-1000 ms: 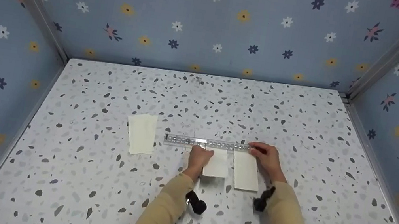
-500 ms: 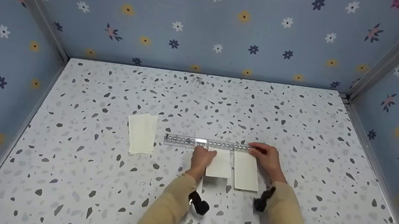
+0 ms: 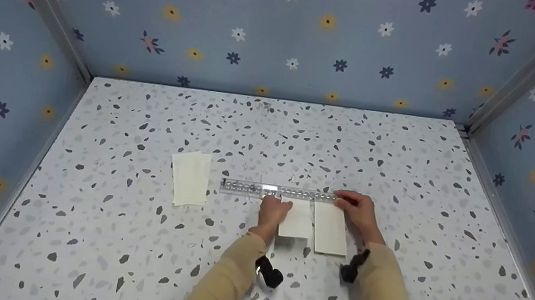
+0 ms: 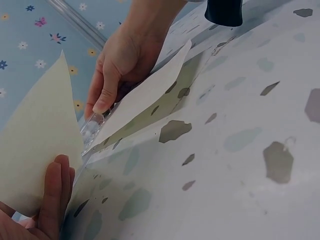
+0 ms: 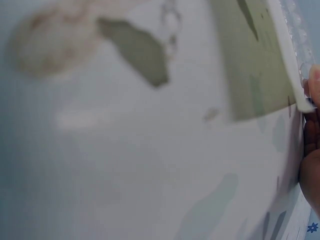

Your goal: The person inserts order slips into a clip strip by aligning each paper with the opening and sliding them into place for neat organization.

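A clear plastic ruler (image 3: 240, 186) lies crosswise on the table. Its right end is pinched by my right hand (image 3: 357, 210), thumb on top in the left wrist view. Just below that end, a cream paper strip (image 3: 330, 229) runs toward me, its near part raised off the table in the left wrist view (image 4: 145, 97). My left hand (image 3: 273, 214) pinches a second cream piece of paper (image 3: 295, 219) by its left side, upper edge at the ruler. This paper stands tilted up, with fingers (image 4: 52, 195) behind it. The right wrist view catches only part of my right hand (image 5: 311, 170).
Several overlapping cream paper strips (image 3: 190, 179) lie to the left of the ruler. The speckled white table (image 3: 122, 256) is bounded by blue flowered panels (image 3: 265, 26) at the back and both sides.
My left hand has slid a little to the right with its paper, narrowing the gap to the right-hand strip. The right hand and the ruler stay in place.
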The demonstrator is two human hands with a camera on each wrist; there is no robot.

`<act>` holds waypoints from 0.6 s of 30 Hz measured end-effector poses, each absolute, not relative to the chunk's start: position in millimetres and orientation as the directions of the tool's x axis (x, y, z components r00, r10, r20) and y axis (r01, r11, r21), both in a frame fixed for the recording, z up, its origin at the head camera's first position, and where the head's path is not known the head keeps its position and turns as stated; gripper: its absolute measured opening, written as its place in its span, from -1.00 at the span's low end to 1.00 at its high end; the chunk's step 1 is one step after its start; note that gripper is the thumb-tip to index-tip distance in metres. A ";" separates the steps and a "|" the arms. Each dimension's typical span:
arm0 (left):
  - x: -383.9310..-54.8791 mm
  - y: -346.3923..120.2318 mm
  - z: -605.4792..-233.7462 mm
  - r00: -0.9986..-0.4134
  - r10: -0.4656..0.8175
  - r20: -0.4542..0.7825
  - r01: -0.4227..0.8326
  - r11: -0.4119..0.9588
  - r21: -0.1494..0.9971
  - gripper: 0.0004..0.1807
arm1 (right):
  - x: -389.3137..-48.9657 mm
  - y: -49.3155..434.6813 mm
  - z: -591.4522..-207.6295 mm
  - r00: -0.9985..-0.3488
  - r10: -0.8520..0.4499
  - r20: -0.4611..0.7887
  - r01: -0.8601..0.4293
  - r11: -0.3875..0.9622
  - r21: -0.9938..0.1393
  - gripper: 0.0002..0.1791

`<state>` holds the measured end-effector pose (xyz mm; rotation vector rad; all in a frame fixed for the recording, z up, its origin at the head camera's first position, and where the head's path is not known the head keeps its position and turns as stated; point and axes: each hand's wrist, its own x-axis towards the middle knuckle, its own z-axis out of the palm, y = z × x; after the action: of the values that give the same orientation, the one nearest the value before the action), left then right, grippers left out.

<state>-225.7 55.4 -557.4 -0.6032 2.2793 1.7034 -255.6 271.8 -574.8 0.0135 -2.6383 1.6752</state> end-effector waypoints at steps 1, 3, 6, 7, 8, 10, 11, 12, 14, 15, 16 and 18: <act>-225.5 55.7 -557.5 -0.888 -0.185 -0.421 -0.456 0.241 0.857 -0.54 | -255.6 271.9 -574.8 -1.000 -0.003 0.022 -0.021 0.430 -0.903 -0.73; -225.2 56.2 -558.0 -0.889 -0.187 -0.417 -0.454 0.250 0.855 -0.54 | -255.5 271.7 -574.6 -1.000 -0.005 0.023 -0.023 0.429 -0.903 -0.73; -225.1 57.0 -557.7 -0.886 -0.193 -0.421 -0.460 0.270 0.846 -0.55 | -255.3 271.9 -574.3 -1.000 -0.010 0.028 -0.030 0.427 -0.904 -0.72; -224.9 57.1 -557.6 -0.887 -0.195 -0.418 -0.459 0.279 0.844 -0.56 | -255.4 271.9 -574.1 -1.000 -0.009 0.025 -0.026 0.427 -0.904 -0.72; -225.1 57.4 -557.4 -0.887 -0.197 -0.417 -0.459 0.284 0.842 -0.57 | -253.6 270.1 -570.1 -1.000 -0.006 0.020 -0.021 0.418 -0.908 -0.73; -225.4 57.8 -556.8 -0.887 -0.194 -0.418 -0.458 0.278 0.844 -0.58 | -251.7 268.7 -566.4 -0.999 -0.015 0.031 -0.034 0.417 -0.908 -0.73; -225.5 58.0 -556.4 -0.888 -0.193 -0.418 -0.458 0.276 0.845 -0.58 | -251.8 268.8 -566.6 -0.999 -0.018 0.034 -0.038 0.413 -0.910 -0.72; -225.7 58.3 -556.2 -0.888 -0.191 -0.419 -0.458 0.266 0.848 -0.59 | -251.8 268.9 -567.0 -0.999 -0.017 0.038 -0.042 0.416 -0.908 -0.72; -226.1 59.0 -555.9 -0.890 -0.187 -0.415 -0.452 0.244 0.858 -0.59 | -251.9 269.3 -567.9 -0.999 -0.019 0.046 -0.049 0.421 -0.906 -0.73; -226.3 59.3 -556.2 -0.890 -0.184 -0.418 -0.453 0.236 0.860 -0.59 | -253.4 271.1 -572.0 -0.998 -0.021 0.057 -0.060 0.423 -0.904 -0.73; -226.5 59.6 -556.6 -0.890 -0.185 -0.417 -0.452 0.237 0.860 -0.59 | -254.9 273.3 -576.1 -0.997 -0.024 0.067 -0.071 0.418 -0.906 -0.73; -226.3 60.1 -556.8 -0.890 -0.189 -0.414 -0.451 0.242 0.859 -0.59 | -254.3 274.5 -577.3 -0.996 -0.033 0.088 -0.094 0.409 -0.907 -0.74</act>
<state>-226.3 60.1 -556.8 -0.6019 2.2886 1.7023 -254.3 274.5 -577.3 0.1166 -2.5893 1.6730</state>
